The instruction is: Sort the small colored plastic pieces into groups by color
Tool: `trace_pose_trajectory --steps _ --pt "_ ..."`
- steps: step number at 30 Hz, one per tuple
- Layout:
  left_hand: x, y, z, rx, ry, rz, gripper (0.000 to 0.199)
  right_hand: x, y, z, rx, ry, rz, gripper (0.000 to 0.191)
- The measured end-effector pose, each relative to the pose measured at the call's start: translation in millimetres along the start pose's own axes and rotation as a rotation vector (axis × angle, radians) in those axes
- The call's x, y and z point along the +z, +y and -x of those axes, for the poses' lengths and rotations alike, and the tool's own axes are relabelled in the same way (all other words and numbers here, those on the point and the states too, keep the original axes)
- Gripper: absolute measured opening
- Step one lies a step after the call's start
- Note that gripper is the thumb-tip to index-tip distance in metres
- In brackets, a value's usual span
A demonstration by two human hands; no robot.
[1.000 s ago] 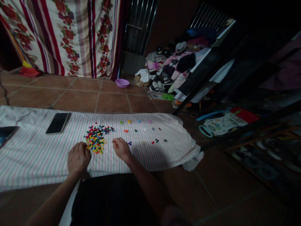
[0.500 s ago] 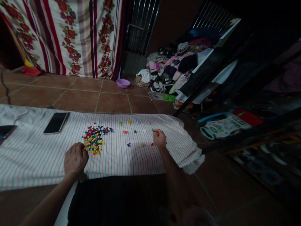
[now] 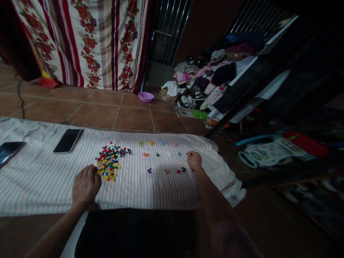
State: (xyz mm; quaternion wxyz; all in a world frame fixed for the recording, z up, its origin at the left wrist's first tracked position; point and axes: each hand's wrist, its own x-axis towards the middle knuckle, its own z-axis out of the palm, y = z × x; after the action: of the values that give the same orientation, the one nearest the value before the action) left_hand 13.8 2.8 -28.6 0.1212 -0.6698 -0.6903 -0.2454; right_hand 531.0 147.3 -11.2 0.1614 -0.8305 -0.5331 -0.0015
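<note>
On the striped cloth point(image 3: 126, 193) lies a pile of small coloured cubes point(image 3: 109, 163). My left hand point(image 3: 86, 183) rests palm down at the pile's left edge, fingers loosely bent and tips partly hidden. Farther right, my right hand point(image 3: 195, 160) pinches a tiny dark cube point(image 3: 187, 153) just beside a grey-blue group point(image 3: 179, 154). Small one-colour groups stand in rough rows between the hands: green point(image 3: 140, 143), yellow point(image 3: 150, 143), light blue point(image 3: 162, 143), pink point(image 3: 175, 144), orange point(image 3: 145, 154), dark green point(image 3: 157, 155), purple point(image 3: 149, 171), tan point(image 3: 167, 171), red point(image 3: 178, 171) and black point(image 3: 184, 169).
Two phones lie on the cloth's left side, one dark-screened point(image 3: 68, 141) and one at the edge point(image 3: 10, 152). Beyond are a purple basin point(image 3: 146, 96) on the tiled floor, a curtain point(image 3: 104, 46) and heaped clothes point(image 3: 206, 77). A toy panel point(image 3: 264, 152) lies at right.
My right hand has shifted right, away from the grey-blue group, which now shows uncovered. The black group beside the red one is now in sight. My left hand stays by the pile; the view has shifted slightly.
</note>
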Motion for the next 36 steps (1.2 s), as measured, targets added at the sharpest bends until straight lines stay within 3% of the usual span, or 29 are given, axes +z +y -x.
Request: trace_pose_trajectory --steps 7,17,30,36 --pt "1.0 -0.2 0.2 -0.012 -0.002 0.019 0.03 -3.0 -5.2 2.2 -0.125 -0.063 0.082 0.029" --pt "-0.6 3.2 0.2 -0.025 0.018 0.034 0.028 -1.6 -9.6 6.6 -0.143 -0.029 0.06 0.016" --pt "-0.3 0.8 -0.4 -0.017 -0.001 0.023 0.028 -5.3 -7.4 4.0 -0.122 -0.1 0.015 0.017" --pt "-0.1 1.6 -0.9 -0.026 0.016 0.03 0.027 -1.8 -6.5 2.1 -0.152 -0.062 -0.02 0.018"
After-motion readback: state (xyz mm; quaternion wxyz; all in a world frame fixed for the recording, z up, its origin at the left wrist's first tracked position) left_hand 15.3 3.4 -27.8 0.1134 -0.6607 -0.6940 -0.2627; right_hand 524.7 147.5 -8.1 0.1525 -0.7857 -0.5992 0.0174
